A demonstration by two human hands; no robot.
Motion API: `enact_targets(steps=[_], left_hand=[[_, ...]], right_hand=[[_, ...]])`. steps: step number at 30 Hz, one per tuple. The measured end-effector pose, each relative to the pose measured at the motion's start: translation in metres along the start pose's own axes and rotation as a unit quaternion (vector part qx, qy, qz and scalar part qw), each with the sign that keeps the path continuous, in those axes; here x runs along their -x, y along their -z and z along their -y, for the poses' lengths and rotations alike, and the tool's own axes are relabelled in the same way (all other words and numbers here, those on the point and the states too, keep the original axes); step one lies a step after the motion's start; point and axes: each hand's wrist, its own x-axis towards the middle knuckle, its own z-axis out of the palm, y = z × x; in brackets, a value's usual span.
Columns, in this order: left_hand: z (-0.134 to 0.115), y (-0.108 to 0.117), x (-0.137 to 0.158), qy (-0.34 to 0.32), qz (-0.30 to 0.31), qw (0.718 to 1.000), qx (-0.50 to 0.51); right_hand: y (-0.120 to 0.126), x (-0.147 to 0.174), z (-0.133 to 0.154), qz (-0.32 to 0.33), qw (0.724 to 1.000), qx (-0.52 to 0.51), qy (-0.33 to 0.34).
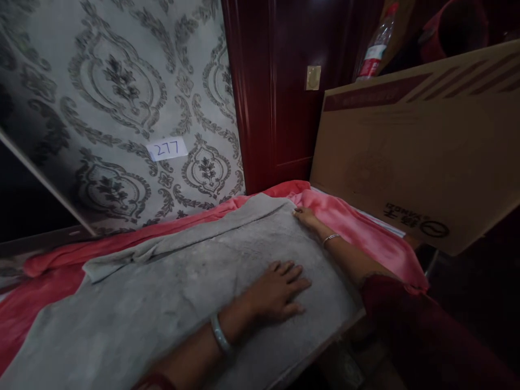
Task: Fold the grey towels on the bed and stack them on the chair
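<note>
A grey plush blanket (pixel 195 271) is spread over a flat surface, its far edge folded back in a long strip. My left hand (pixel 279 291) lies on it with the fingers spread, a pale bangle at the wrist. At the far right corner of the blanket, my right hand (pixel 304 216) pinches the edge of the cloth; a thin silver bracelet circles that wrist. Red and pink cloth (pixel 349 225) shows from under the grey blanket along its far side and right side.
Behind the blanket stands a wall with patterned wallpaper (pixel 122 81) and a paper label (pixel 167 148) marked 277. A dark red panel (pixel 276 108) is beside it. On the right are a large cardboard box (pixel 406 151) and a plastic bottle (pixel 376 49).
</note>
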Motion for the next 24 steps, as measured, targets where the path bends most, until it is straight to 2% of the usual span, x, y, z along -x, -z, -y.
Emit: enact_targets(steps=[3, 6, 12, 17, 24], left_hand=[[0.001, -0.013, 0.005, 0.001, -0.014, 1.000, 0.024], [0.000, -0.013, 0.008, -0.025, -0.012, 0.999, 0.039], [-0.006, -0.004, 0.006, -0.026, 0.020, 0.996, 0.080], [-0.008, -0.006, 0.008, -0.020, 0.013, 0.995, 0.100], [-0.005, -0.010, 0.006, -0.025, 0.007, 0.995, 0.092]], right_hand=[[0.004, -0.010, -0.005, 0.037, 0.999, 0.004, 0.001], [0.004, -0.022, -0.005, 0.047, 0.999, 0.019, -0.004], [-0.009, -0.045, -0.008, -0.006, 0.997, 0.072, -0.006], [-0.019, -0.044, -0.016, -0.021, 0.993, 0.115, 0.005], [-0.010, -0.043, -0.011, 0.022, 0.986, 0.165, 0.020]])
